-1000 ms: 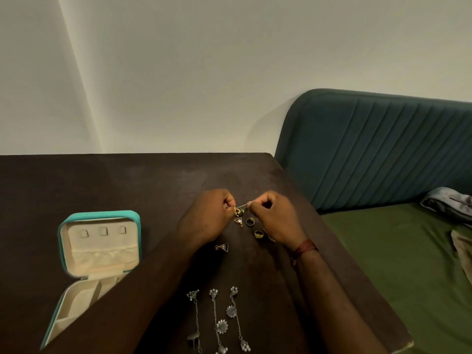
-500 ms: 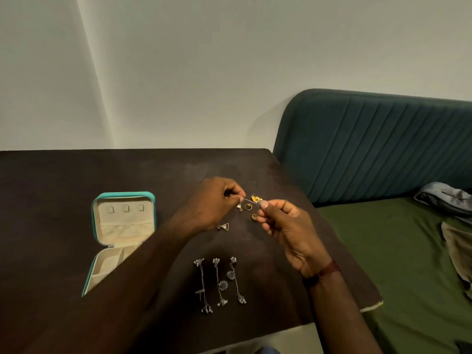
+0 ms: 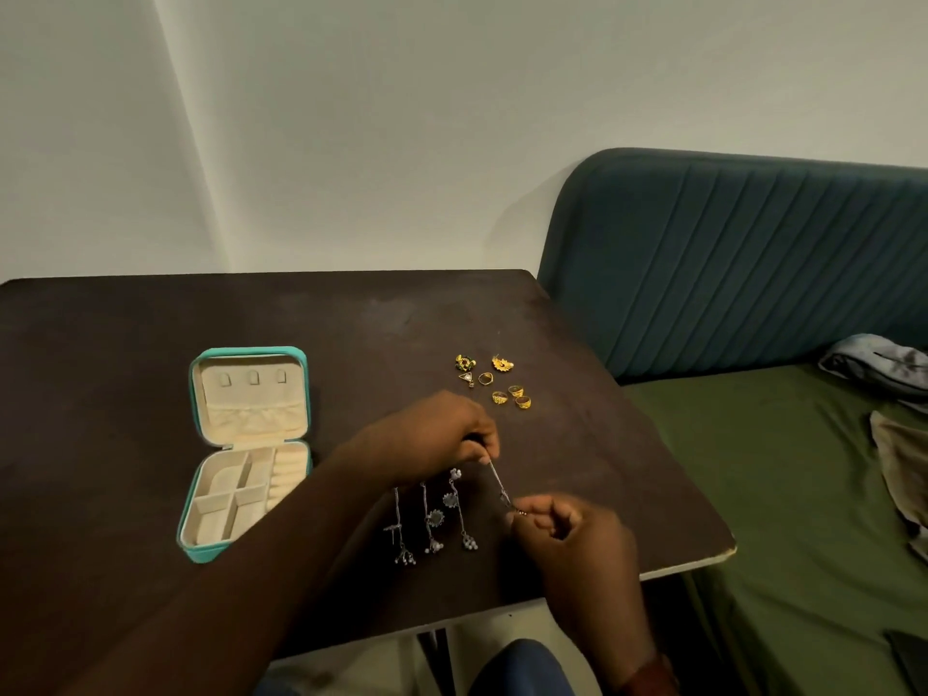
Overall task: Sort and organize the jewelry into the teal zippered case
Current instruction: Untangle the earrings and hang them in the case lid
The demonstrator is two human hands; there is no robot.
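Observation:
The teal zippered case (image 3: 300,409) lies open on the left of the dark table (image 3: 125,344), cream lid raised, its compartments empty. My left hand (image 3: 437,434) pinches the top of a long silver dangle earring (image 3: 498,482), and my right hand (image 3: 567,532) pinches its lower end, so it stretches slanted between them just above the table. Three more silver dangle earrings (image 3: 434,519) lie side by side left of it, partly under my left wrist. Farther back lie several gold rings (image 3: 512,394) and gold studs (image 3: 502,364).
A teal ribbed headboard (image 3: 753,253) and a bed with a green sheet (image 3: 803,494) stand right of the table. Crumpled cloth (image 3: 884,364) lies on the bed. The table's near edge (image 3: 502,615) runs just below my hands; my knee (image 3: 522,665) shows under it.
Both hands moved from the gold pieces at the back toward the near edge. The gold stud they held now lies on the table, and they hold a silver dangle earring.

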